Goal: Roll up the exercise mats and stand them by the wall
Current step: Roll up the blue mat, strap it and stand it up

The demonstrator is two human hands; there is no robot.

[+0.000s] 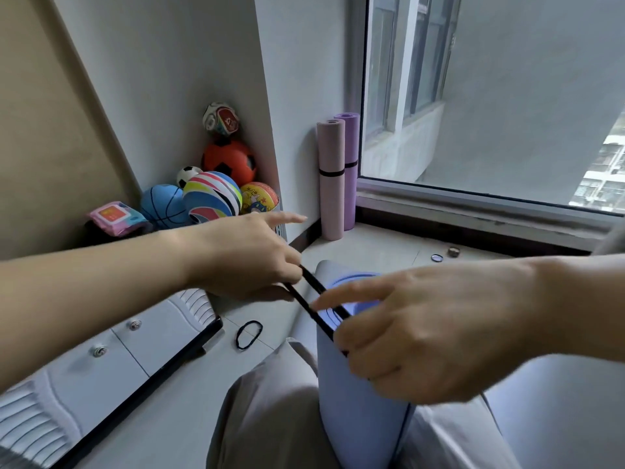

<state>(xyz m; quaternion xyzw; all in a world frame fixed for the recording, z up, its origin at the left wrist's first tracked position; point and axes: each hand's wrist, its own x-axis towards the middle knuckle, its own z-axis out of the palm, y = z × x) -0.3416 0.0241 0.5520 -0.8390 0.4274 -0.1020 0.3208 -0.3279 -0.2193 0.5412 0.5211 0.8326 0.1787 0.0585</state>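
Note:
A rolled pale blue mat stands upright between my knees, its spiral top end facing me. A black elastic band is stretched over that top end. My left hand pulls one end of the band to the left, and my right hand pinches the other end against the mat's side. Two rolled mats stand in the corner by the wall and window: a pink mat and a purple mat behind it, each with a black band around its middle.
A spare black band lies on the floor by my left knee. Several balls are piled in the left corner. A white cabinet runs along the left. Two small round objects sit near the window sill.

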